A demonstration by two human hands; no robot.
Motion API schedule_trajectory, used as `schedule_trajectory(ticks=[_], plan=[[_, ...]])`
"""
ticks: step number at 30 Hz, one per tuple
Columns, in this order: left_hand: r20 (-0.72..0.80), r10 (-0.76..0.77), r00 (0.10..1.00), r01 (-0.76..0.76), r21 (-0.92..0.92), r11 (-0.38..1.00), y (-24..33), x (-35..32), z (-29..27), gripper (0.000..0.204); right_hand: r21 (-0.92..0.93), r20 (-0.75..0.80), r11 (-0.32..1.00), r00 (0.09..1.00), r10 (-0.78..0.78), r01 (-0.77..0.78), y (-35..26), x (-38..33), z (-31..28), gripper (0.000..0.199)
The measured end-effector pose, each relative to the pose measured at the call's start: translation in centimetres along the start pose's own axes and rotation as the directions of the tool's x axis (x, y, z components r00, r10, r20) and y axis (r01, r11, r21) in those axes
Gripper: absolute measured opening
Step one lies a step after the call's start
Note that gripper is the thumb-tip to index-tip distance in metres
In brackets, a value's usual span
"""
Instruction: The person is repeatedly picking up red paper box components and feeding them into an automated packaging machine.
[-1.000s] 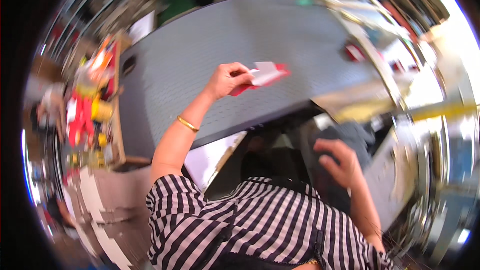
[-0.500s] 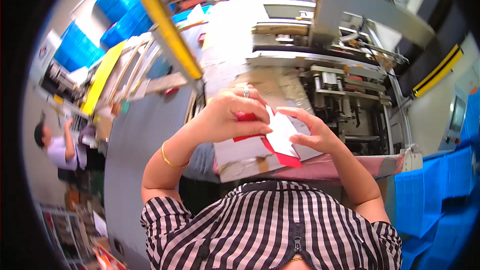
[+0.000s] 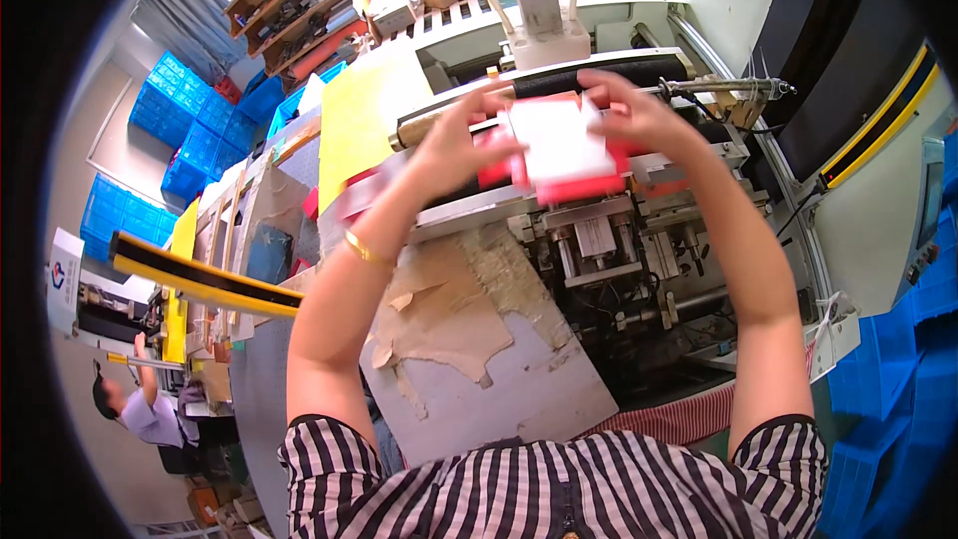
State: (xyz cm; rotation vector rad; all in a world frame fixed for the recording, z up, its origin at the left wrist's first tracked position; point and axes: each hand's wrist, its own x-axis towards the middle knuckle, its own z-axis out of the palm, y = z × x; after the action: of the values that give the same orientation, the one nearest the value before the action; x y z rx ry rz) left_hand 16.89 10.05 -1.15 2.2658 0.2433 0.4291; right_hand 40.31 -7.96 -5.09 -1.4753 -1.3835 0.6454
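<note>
Both arms reach forward over the machine [image 3: 599, 245]. Between my hands is a red-and-white cardboard piece [image 3: 559, 138], white in the middle with red flaps round it and smeared by motion. My left hand [image 3: 451, 148] grips its left side, thumb toward the near edge. On the right side, my right hand [image 3: 644, 122] pinches it between thumb and fingers. The piece is held above the machine's metal block, close to the dark roller [image 3: 619, 78]. Whether it touches the machine I cannot tell.
Nearer to me lies a grey board with torn brown paper [image 3: 449, 309]. A yellow sheet [image 3: 361, 110] is at the left of the machine, and a yellow-and-black bar [image 3: 205, 279] sticks out at left. Blue crates [image 3: 848, 379] stand at right. A person [image 3: 150, 409] works far left.
My hands have carried the red-and-white piece forward, from above the board near my body to over the machine. The view has shifted, and the arms are now stretched out.
</note>
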Motion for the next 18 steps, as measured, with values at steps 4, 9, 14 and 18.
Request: schedule_trajectory(ticks=[4,9,14,18], plan=[[-0.164,0.037,0.986,-0.046,-0.054,0.997,-1.7,7.7,-3.4,0.095,-0.002,-0.131,0.984,0.976,-0.177,0.178,-0.6,6.6,-4.5,0.094],[-0.054,0.316,0.947,-0.306,0.132,0.943,-0.4,9.8,-4.2,0.104,-0.43,-0.075,0.839,0.913,-0.4,0.333,-2.7,7.7,-6.1,0.081],[-0.289,0.05,0.956,-0.01,0.14,0.99,3.0,-1.1,-3.0,0.085,0.164,-0.599,0.886,0.757,-0.259,0.433,-5.6,-1.2,3.5,0.044],[-0.072,0.135,0.988,-0.133,0.021,0.991,0.1,-17.8,-3.3,0.042,0.057,0.119,0.972,0.965,-0.234,0.229,-8.3,-11.9,17.4,0.023]])
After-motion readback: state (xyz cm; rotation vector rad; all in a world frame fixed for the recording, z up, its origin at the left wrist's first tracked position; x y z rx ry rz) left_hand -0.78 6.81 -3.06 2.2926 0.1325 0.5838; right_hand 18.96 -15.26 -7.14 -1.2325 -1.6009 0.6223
